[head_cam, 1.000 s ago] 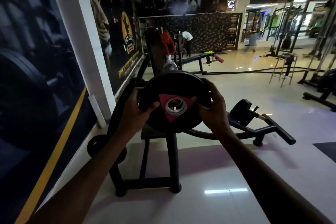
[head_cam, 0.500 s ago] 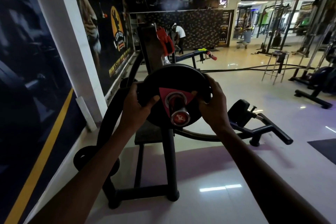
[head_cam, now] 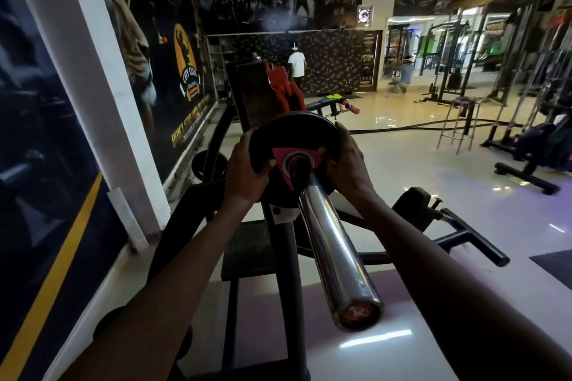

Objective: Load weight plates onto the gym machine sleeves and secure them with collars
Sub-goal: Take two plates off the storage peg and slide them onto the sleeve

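Note:
A black weight plate (head_cam: 294,133) with a red triangle around its hole sits far along the chrome sleeve (head_cam: 331,244), which runs through its centre and points toward me. My left hand (head_cam: 247,173) grips the plate's left rim. On the right rim my right hand (head_cam: 346,161) holds it too. The sleeve's red-capped end (head_cam: 359,314) sticks out close to the camera. No collar shows on the sleeve.
The machine's black frame and post (head_cam: 284,272) stand under the sleeve, with a red pad (head_cam: 284,90) behind. Another plate (head_cam: 207,164) hangs low at the left by the poster wall. A black foot bar (head_cam: 476,244) lies right. A person (head_cam: 297,63) stands far back.
The plate has slid from the sleeve's tip far down toward the machine, both hands still on its rim. Much more bare chrome sleeve now shows in front of the plate.

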{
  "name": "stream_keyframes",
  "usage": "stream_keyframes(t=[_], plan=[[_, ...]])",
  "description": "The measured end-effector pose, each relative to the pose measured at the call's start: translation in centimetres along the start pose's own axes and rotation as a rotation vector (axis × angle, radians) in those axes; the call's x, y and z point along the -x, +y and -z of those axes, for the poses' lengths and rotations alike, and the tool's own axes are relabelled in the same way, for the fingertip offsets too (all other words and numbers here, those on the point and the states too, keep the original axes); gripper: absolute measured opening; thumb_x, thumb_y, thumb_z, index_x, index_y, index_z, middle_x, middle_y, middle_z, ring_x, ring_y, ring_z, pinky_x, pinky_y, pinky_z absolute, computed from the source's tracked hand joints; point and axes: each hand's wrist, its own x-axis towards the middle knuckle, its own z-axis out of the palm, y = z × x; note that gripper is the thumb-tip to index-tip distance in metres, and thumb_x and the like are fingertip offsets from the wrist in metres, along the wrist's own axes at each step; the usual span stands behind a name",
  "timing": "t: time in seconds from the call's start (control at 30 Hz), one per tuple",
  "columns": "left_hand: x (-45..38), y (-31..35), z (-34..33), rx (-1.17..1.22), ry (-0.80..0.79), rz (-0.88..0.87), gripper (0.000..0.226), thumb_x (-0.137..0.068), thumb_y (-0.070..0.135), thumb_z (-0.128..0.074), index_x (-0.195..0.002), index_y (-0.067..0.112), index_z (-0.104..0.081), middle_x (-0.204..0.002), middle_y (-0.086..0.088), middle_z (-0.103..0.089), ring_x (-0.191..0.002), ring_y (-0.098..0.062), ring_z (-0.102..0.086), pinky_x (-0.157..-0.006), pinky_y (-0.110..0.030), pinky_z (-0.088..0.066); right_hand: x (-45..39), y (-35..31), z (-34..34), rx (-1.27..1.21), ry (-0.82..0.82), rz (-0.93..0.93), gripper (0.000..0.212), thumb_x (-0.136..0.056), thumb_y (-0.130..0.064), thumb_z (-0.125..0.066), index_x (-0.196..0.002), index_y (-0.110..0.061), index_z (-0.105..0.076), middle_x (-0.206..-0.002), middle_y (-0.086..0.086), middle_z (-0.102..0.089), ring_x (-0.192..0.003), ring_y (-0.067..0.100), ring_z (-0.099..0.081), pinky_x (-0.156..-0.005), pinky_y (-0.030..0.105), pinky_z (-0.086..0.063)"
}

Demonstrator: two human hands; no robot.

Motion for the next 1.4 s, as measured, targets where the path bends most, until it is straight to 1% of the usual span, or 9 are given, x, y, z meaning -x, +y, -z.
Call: stream_keyframes(t=[0.17, 0.5, 0.6, 0.67, 0.77, 0.93, 1.1, 1.27, 1.4], plan=[[-1.3, -1.5, -0.4, 0.003, -0.040, 0.003, 0.077, -0.088, 0.031, -0.081, -0.151, 0.008, -0.042, -0.145, -0.014, -0.056, -0.135, -0.031, -0.053, -0.109, -0.047, -0.047, -1.3, 0.9, -0.7, 0.022, 0.009, 0.015, 0.063, -0.091, -0.007, -0.059, -0.150, -0.020, -0.038, -0.138, 0.012, -0.057, -0.122, 0.032, -0.056, -0.093, 0.037, -0.048], [4.5, -0.3, 4.8, 0.069, -0.069, 0.142, 0.037, -0.092, 0.023, -0.077, -0.124, 0.008, -0.066, -0.118, -0.009, -0.073, -0.105, -0.019, -0.071, -0.093, -0.039, -0.059, 6.9, -0.2, 1.6, -0.092, -0.069, -0.100, 0.052, -0.101, -0.029, -0.056, -0.150, -0.017, -0.042, -0.139, 0.014, -0.054, -0.128, 0.031, -0.055, -0.108, 0.042, -0.046], [10.0, -0.8, 7.6, 0.057, -0.058, 0.206, 0.027, -0.096, 0.024, -0.072, -0.116, 0.007, -0.070, -0.110, -0.008, -0.076, -0.100, -0.016, -0.071, -0.088, -0.023, -0.058, 13.2, -0.4, 1.2, -0.164, -0.244, -0.191, 0.053, -0.103, -0.014, -0.050, -0.153, -0.005, -0.035, -0.140, 0.016, -0.052, -0.137, 0.040, -0.045, -0.088, 0.012, -0.046], [14.3, -1.6, 9.4, 0.086, -0.050, 0.280, 0.020, -0.094, 0.035, -0.068, -0.106, 0.019, -0.072, -0.105, -0.008, -0.076, -0.096, -0.023, -0.071, -0.087, -0.033, -0.059, 17.7, -0.7, 0.1, -0.208, -0.347, -0.289, 0.056, -0.102, -0.028, -0.050, -0.151, -0.004, -0.038, -0.117, 0.002, -0.061, -0.140, 0.042, -0.043, -0.076, 0.016, -0.051], [20.7, -3.9, 11.8, 0.088, -0.048, 0.385, 0.004, -0.093, 0.036, -0.065, -0.095, 0.034, -0.068, -0.098, -0.003, -0.074, -0.096, -0.027, -0.072, -0.086, -0.041, -0.059, 21.8, -1.8, -3.8, -0.125, -0.330, -0.150, 0.036, -0.099, -0.037, -0.057, -0.128, -0.015, -0.057, -0.106, 0.002, -0.068, -0.107, 0.026, -0.066, -0.083, 0.040, -0.056], [28.8, -8.8, 15.8, -0.031, -0.047, 0.569, 0.019, -0.102, 0.027, -0.063, -0.113, 0.013, -0.069, -0.100, -0.006, -0.073, -0.088, -0.020, -0.069, -0.073, -0.024, -0.054, 28.5, -4.7, -10.4, -0.186, -0.473, -0.072, 0.011, -0.100, -0.032, -0.060, -0.106, -0.023, -0.060, -0.105, 0.001, -0.069, -0.093, 0.006, -0.067, -0.073, 0.016, -0.049], [32.9, -17.4, 18.7, -0.079, -0.057, 0.716, 0.014, -0.101, 0.026, -0.065, -0.108, 0.015, -0.068, -0.100, -0.001, -0.072, -0.086, -0.010, -0.069, -0.065, -0.007, -0.048, 32.4, -4.5, -19.4, -0.157, -0.603, -0.123, 0.041, -0.099, -0.041, -0.059, -0.133, -0.017, -0.056, -0.111, 0.005, -0.069, -0.098, 0.016, -0.067, -0.079, 0.030, -0.057], [33.6, -28.5, 21.5, -0.101, -0.105, 0.845, 0.030, -0.085, 0.047, -0.063, -0.102, 0.022, -0.068, -0.105, -0.005, -0.075, -0.095, -0.026, -0.073, -0.090, -0.044, -0.058, 33.9, -3.5, -31.0, -0.111, -0.682, -0.194, 0.041, -0.100, -0.032, -0.061, -0.134, -0.010, -0.056, -0.116, 0.005, -0.069, -0.098, 0.010, -0.064, -0.069, 0.007, -0.046], [32.5, -38.6, 22.3, -0.088, -0.165, 0.930, 0.025, -0.095, 0.030, -0.070, -0.112, 0.012, -0.067, -0.105, -0.004, -0.073, -0.098, -0.027, -0.072, -0.092, -0.041, -0.057, 34.4, -1.9, -41.3, -0.086, -0.706, -0.278, 0.027, -0.099, -0.016, -0.063, -0.125, -0.009, -0.059, -0.100, -0.012, -0.059, -0.087, -0.002, -0.058, -0.076, 0.003, -0.045]])
